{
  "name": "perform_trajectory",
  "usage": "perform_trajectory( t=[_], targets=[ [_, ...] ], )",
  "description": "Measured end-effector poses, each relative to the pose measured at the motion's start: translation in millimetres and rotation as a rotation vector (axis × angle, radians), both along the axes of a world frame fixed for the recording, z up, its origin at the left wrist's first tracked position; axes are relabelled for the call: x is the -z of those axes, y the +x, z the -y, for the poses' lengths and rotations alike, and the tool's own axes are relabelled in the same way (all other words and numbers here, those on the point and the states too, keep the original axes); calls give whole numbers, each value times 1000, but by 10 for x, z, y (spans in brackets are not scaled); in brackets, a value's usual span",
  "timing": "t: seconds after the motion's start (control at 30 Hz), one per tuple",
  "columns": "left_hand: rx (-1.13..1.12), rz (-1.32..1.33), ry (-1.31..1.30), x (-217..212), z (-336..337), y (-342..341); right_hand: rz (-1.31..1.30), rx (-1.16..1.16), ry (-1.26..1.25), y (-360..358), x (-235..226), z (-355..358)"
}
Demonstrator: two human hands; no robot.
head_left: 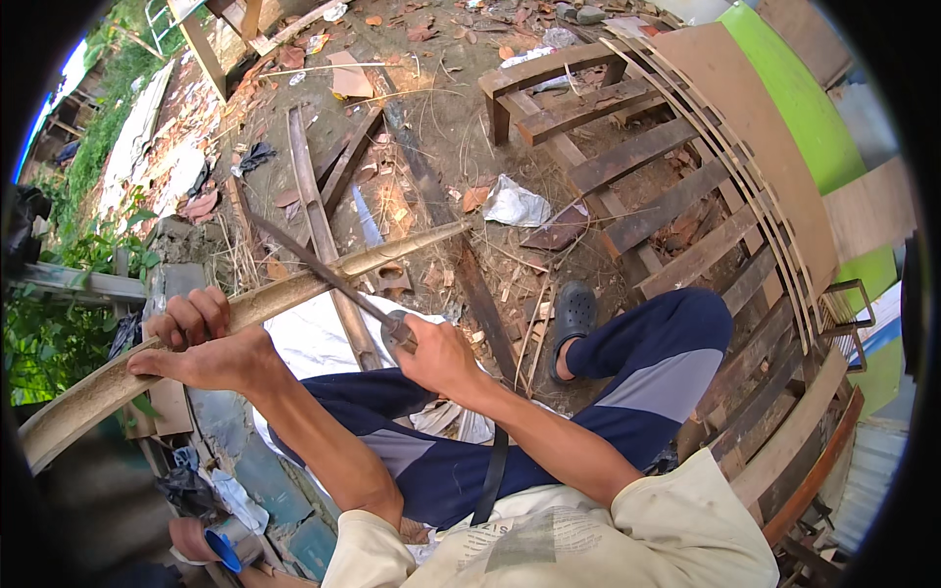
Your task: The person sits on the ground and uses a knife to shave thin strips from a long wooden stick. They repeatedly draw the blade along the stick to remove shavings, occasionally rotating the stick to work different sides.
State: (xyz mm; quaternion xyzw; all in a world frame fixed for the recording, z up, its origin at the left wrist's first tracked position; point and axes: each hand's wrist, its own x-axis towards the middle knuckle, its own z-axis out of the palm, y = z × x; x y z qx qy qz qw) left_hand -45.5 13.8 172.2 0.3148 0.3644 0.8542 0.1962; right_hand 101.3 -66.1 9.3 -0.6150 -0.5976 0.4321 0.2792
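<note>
Two hands work one long bamboo stalk (294,289) that slants from lower left to upper right over the lap. The left hand (201,343) wraps closed around it. The right hand (436,358) grips a long knife (314,263), its blade laid across the stalk. Right of them stands a slatted wooden bench (676,196), a dark sandal (573,314) beside it.
</note>
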Motion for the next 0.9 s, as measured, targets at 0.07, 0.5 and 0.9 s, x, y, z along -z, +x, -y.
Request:
perform_trajectory(
  t=[0.07, 0.5, 0.9],
  targets=[
    [-16, 1, -8, 9, 3, -22, -46, 90, -134, 86, 327, -124],
    [-70, 35, -20, 32, -42, -133, 33, 58, -49, 120, 440, -64],
    [-96, 41, -16, 37, -85, -229, 93, 7, -38, 111, 336, 0]
  ],
)
